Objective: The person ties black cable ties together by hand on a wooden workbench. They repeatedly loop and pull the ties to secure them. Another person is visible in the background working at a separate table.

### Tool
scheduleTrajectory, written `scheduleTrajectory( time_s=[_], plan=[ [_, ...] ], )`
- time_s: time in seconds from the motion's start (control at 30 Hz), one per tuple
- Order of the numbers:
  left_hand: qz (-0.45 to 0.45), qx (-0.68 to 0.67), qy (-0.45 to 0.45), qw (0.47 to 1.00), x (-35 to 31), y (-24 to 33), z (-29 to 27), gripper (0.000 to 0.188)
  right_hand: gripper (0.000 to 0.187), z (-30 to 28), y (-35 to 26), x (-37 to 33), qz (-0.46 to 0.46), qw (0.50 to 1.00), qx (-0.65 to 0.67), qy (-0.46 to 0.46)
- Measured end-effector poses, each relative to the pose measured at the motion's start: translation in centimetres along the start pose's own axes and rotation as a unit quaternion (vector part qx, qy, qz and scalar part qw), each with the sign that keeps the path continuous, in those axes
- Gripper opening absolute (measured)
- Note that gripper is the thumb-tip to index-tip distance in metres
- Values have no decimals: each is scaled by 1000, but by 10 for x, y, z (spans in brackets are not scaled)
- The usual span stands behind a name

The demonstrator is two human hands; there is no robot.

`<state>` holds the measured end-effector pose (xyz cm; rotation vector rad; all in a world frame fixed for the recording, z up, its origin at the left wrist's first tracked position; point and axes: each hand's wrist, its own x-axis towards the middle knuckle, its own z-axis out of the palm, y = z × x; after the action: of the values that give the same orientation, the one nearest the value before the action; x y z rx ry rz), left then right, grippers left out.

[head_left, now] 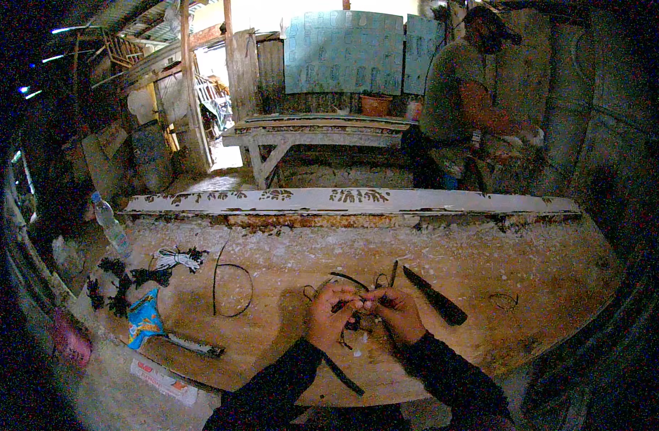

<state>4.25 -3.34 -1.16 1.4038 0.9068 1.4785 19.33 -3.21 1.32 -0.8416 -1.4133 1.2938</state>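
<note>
black strip (pixel 359 305), thin, light and bendy; my left hand (pixel 329 316) and right hand (pixel 395 310) grip pinched closed on its middle, over the counter (pixel 286 337).

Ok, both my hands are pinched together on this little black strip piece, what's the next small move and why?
Probably draw the black strip snug between the left hand and right hand. Both pinch it at one spot just above the workbench, and a loose end trails below the left wrist. The detail under the fingers is too small to tell.
</note>
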Motion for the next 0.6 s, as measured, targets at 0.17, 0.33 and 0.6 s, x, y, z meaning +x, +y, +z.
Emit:
scheduleTrajectory(
  time_s=[0.17, 0.33, 0.6],
  plan=[
    [62, 53, -10, 997, 1, 4, -1, 30, 12, 0, -2, 0, 6, 1000, 10, -6],
    [25, 85, -33, 996, -2, 11, 2, 28, 11, 1, -5, -3, -3, 1000, -15, 7],
    [112, 137, -16, 984, -5, 10, 4, 26, 11, 4, -5, -5, -160, 956, -236, 65]
  ],
)
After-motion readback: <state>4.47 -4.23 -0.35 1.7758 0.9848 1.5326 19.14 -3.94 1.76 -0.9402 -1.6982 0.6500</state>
